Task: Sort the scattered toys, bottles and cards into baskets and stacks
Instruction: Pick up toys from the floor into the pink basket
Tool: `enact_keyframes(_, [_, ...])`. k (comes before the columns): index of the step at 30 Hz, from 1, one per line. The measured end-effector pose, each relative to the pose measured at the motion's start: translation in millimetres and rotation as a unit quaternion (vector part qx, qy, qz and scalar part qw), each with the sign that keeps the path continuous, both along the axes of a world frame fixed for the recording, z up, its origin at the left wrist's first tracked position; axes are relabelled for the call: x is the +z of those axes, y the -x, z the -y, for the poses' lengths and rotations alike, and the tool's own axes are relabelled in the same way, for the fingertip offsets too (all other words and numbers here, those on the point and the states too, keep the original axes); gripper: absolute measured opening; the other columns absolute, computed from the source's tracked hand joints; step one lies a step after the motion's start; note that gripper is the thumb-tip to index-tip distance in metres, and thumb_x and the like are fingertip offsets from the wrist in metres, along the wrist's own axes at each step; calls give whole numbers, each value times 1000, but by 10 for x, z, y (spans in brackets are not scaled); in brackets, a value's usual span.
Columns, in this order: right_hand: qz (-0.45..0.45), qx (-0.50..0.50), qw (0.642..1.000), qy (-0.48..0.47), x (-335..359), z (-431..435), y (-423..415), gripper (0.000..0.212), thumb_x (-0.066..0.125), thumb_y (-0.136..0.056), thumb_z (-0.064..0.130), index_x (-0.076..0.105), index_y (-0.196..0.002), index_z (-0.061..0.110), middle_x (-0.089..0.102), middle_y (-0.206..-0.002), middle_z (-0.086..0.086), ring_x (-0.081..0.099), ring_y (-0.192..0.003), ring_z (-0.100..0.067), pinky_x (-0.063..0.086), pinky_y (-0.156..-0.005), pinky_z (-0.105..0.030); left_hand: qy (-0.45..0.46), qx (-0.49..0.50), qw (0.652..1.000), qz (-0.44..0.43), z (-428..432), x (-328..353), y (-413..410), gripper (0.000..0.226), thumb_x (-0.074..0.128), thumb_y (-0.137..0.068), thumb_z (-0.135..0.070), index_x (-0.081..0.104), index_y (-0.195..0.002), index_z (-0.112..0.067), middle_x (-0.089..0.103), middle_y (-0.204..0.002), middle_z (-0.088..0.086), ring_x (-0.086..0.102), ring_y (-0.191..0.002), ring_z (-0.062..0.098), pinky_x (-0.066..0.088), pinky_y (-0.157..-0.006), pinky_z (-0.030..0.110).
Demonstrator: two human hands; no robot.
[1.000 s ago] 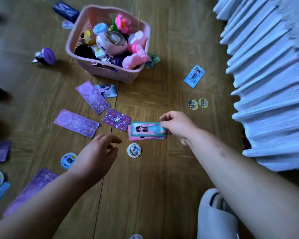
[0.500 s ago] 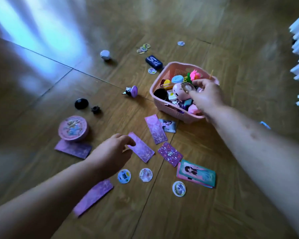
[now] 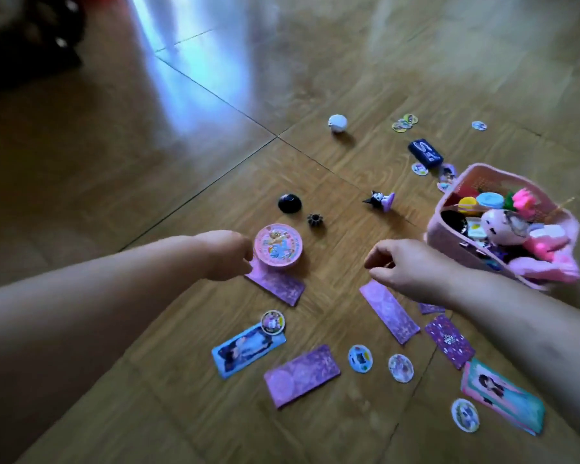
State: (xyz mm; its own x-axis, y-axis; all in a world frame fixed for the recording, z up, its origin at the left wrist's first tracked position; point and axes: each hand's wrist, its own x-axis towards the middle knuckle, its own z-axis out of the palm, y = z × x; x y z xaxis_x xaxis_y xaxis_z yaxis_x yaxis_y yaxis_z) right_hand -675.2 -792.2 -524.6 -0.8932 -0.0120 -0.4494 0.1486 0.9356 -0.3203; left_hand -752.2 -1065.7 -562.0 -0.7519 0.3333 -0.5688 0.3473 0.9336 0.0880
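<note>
Step in hand, as judged: lifting the round pink tin point(image 3: 278, 246), which sits on the wooden floor just left of view centre, its near edge resting on a purple card point(image 3: 280, 289).

- Your left hand point(image 3: 226, 254) meets the tin at its 9 o'clock side. The fingertips are hidden behind the knuckles, so I cannot tell whether they have closed round it.
- Your right hand point(image 3: 407, 267) hovers to the tin's 3 o'clock, fingers loosely curled, holding nothing, above the far end of a long purple card point(image 3: 390, 313).

Method note: get thumb and fingers on opposite sides of the tin wall and lift straight up, so the card beneath does not drag. The pink basket point(image 3: 449, 244) stands at 3 o'clock of the view, already heaped with toys, so set the tin down gently or it may roll out.

Surroundings:
- A black cogged piece point(image 3: 314, 222) lies just beside the tin at its 1 o'clock, and a black dome point(image 3: 289, 203) at 12. Both are close enough to be knocked.
- A small dark figurine point(image 3: 380, 199) lies between the tin and the basket, on the carry path.
- A white ball point(image 3: 337, 123) and a dark blue box point(image 3: 425, 153) lie farther off, toward 1 o'clock.
- Round tokens point(image 3: 360, 359) and a stack of picture cards point(image 3: 503, 400) lie from 5 to 6 o'clock, unsorted.
</note>
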Motion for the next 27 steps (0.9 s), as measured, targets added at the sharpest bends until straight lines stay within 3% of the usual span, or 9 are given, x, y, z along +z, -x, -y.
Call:
enact_keyframes(4, [46,57,996,-40,-210,565,170,8,62,-86,28,65,-94,29,67,-91,12,63,-90,-11,49,-81,-25,-106,121,987,-19,331,-387,-38,31,54,-92,-33,61,-121,-22,64,-122,2,59,-112,24,48,-90,30])
enact_keyframes(9, [85,95,989,-75,-350,1120,364,17,62,-87,28,66,-103,25,68,-102,6,63,-98,-14,47,-82,-24,-215,197,956,-18,562,-702,-84,29,56,-91,-29,62,-118,-23,65,-123,2,60,-113,23,48,-93,30])
enact_keyframes(11, [88,77,989,-87,-406,1254,430,26,64,-86,29,62,-111,23,67,-110,2,62,-102,-16,45,-82,-22,-254,225,941,-18,612,-764,-62,28,53,-92,-26,63,-118,-22,66,-121,2,61,-112,22,48,-92,29])
enact_keyframes(15, [98,22,988,-120,-582,1387,542,62,72,-80,41,47,-133,21,49,-135,-8,54,-120,-23,43,-99,-31,-310,280,909,-13,692,-830,-102,26,53,-93,-24,64,-116,-19,68,-118,3,61,-110,23,48,-90,30])
enact_keyframes(18, [94,-16,986,-134,-768,1475,633,90,77,-72,48,31,-145,21,36,-143,-12,44,-129,-30,37,-107,-35,-325,319,890,-14,781,-882,-198,24,53,-93,-25,65,-114,-19,68,-115,2,62,-108,23,49,-88,30])
enact_keyframes(22, [60,-79,985,-145,-1144,1612,866,114,79,-64,57,13,-151,22,20,-150,-16,31,-135,-38,28,-111,-39,-301,290,908,-7,1039,-919,-284,26,53,-94,-27,63,-118,-22,62,-122,-1,60,-110,18,48,-92,30])
enact_keyframes(25, [44,-130,981,-136,-1373,1641,1008,120,80,-62,59,8,-152,25,13,-153,-19,23,-139,-41,23,-115,-40,-288,311,905,-23,1250,-862,-410,26,52,-95,-26,63,-118,-23,62,-123,-1,60,-110,18,48,-92,31])
enact_keyframes(27, [25,-120,984,-128,-1431,1736,990,111,81,-65,53,15,-150,25,18,-151,-20,26,-137,-43,24,-113,-41,-276,320,906,-30,1381,-820,-581,25,52,-96,-25,63,-119,-23,61,-124,-2,60,-110,16,48,-91,29])
